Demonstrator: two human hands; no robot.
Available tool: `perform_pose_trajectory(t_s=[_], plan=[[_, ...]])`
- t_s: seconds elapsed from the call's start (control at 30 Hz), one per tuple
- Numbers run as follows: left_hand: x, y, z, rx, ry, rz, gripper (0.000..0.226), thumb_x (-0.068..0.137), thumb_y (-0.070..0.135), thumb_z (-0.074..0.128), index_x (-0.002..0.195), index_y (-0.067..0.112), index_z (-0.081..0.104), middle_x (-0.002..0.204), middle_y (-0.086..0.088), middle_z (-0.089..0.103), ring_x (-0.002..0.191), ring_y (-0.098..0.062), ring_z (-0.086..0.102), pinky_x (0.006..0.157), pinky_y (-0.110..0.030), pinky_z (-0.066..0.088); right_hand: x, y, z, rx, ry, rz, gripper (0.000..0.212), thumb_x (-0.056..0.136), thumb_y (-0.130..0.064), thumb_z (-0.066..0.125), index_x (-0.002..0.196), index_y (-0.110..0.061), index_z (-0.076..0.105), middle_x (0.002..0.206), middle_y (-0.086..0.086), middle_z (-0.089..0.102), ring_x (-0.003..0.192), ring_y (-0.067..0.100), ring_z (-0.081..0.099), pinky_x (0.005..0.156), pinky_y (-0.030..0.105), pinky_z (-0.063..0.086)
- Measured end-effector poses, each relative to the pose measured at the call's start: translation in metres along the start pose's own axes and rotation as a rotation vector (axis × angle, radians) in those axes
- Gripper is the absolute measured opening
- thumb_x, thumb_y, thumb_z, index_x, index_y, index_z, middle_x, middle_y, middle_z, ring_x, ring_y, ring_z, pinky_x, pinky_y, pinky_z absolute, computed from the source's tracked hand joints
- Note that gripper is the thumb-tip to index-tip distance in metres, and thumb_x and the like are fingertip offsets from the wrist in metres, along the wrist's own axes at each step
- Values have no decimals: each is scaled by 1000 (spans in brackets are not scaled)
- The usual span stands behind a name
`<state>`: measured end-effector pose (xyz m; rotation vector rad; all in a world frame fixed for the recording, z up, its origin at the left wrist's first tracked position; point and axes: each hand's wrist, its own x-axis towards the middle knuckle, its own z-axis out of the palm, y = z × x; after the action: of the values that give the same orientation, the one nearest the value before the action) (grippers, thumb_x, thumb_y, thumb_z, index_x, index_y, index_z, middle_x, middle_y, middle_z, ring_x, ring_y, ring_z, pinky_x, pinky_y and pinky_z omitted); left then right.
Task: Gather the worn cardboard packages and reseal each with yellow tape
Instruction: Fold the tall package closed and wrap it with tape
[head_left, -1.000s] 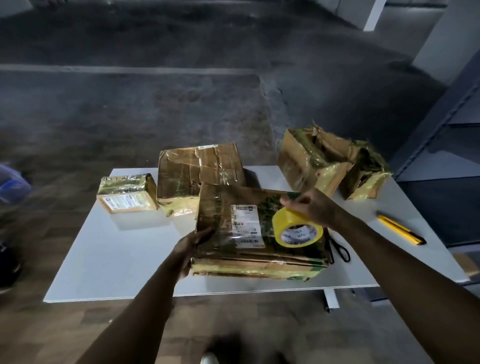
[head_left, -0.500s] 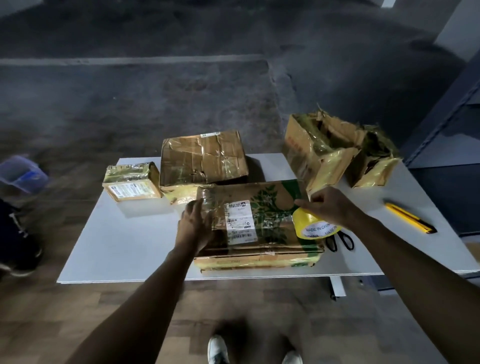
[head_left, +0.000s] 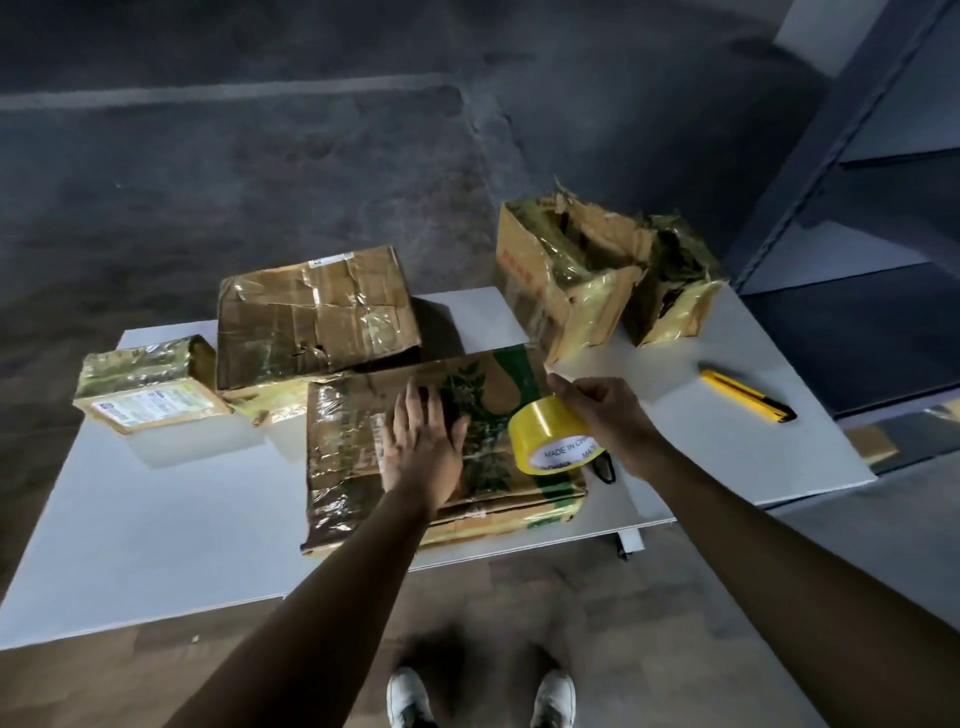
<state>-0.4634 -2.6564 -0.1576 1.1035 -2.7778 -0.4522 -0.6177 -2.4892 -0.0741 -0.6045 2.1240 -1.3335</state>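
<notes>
A flat worn cardboard package with green leaf print (head_left: 343, 441) lies at the white table's (head_left: 156, 545) near edge. My left hand (head_left: 423, 447) presses flat on its top, fingers straight. My right hand (head_left: 605, 415) grips a roll of yellow tape (head_left: 550, 436) at the package's right end. A brown taped box (head_left: 311, 317) stands behind it. A small box with a white label (head_left: 148, 384) sits at the left. Two torn, open boxes, one larger (head_left: 561, 270) and one smaller (head_left: 675, 286), stand at the back right.
A yellow utility knife (head_left: 748, 395) lies on the table's right side. Black scissors (head_left: 605, 470) peek out beside the tape roll. A dark metal shelf unit (head_left: 857, 182) stands to the right. My white shoes (head_left: 410, 701) show below the table edge.
My left hand moved from the package's left edge onto the middle of its top and now covers the label. The right hand carried the tape roll to the package's right end.
</notes>
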Motion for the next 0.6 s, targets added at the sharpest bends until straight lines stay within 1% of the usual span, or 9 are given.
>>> perform_pose_trajectory(t_s=[0.07, 0.1, 0.2, 0.23, 0.3, 0.37, 0.4, 0.47, 0.6], plan=[[4, 26, 10, -32, 15, 21, 66, 104, 51, 23, 157, 13, 16, 164, -15, 8, 151, -31, 10, 121, -45, 8, -2, 7, 1, 91, 2, 78, 92, 67, -76, 67, 79, 14, 55, 70, 13, 45, 67, 19, 50, 63, 33, 37], [6, 36, 15, -45, 24, 28, 65, 104, 49, 23, 157, 12, 17, 164, -16, 10, 151, -32, 11, 121, -45, 8, -3, 11, 2, 133, 2, 111, 94, 67, -77, 69, 88, 14, 60, 74, 15, 53, 72, 22, 57, 66, 34, 42], [11, 50, 30, -37, -3, 19, 64, 105, 44, 29, 157, 13, 8, 165, -12, 2, 152, -27, -1, 121, -40, -5, -2, 19, 9, 256, -29, 157, 80, 68, -68, 66, 100, 5, 69, 95, 24, 69, 87, 29, 68, 78, 38, 53], [12, 50, 34, -41, -5, 15, 66, 105, 43, 32, 157, 14, 6, 166, -10, 0, 152, -25, -5, 120, -38, -9, -1, 19, 10, 284, -37, 163, 73, 74, -63, 64, 103, 4, 69, 101, 25, 69, 85, 25, 69, 76, 33, 55], [12, 47, 37, -47, 21, 28, 65, 105, 42, 34, 157, 14, 7, 166, -9, 1, 152, -24, -6, 122, -40, -8, 2, 17, 6, 310, -51, 154, 58, 89, -47, 62, 109, 7, 66, 96, 18, 68, 77, 13, 68, 63, 19, 52], [13, 46, 39, -73, 52, 43, 60, 105, 43, 27, 157, 13, 16, 165, -10, 9, 153, -25, 0, 124, -42, -2, 6, 12, -1, 311, -59, 140, 40, 94, -38, 62, 96, 2, 69, 80, 8, 61, 70, 13, 64, 58, 17, 48], [13, 46, 39, -92, 72, 48, 60, 105, 44, 22, 156, 13, 19, 165, -10, 13, 153, -25, 3, 124, -42, -1, 8, 9, -4, 281, -82, 121, 35, 92, -39, 64, 80, -6, 67, 72, 6, 56, 68, 16, 62, 58, 21, 47], [14, 45, 38, -111, 81, 64, 59, 104, 43, 22, 156, 14, 21, 164, -10, 16, 152, -26, 6, 123, -41, -1, 11, 5, -6, 165, -129, 81, 47, 89, -44, 68, 59, -11, 53, 60, 3, 51, 63, 13, 57, 58, 24, 43], [13, 41, 38, -107, 87, 76, 57, 104, 43, 27, 154, 15, 24, 162, -10, 22, 151, -27, 14, 124, -46, 8, 22, -2, -32, -45, -10, -75, 57, 89, -39, 71, 47, -10, 46, 48, 3, 36, 48, 12, 36, 51, 24, 31]])
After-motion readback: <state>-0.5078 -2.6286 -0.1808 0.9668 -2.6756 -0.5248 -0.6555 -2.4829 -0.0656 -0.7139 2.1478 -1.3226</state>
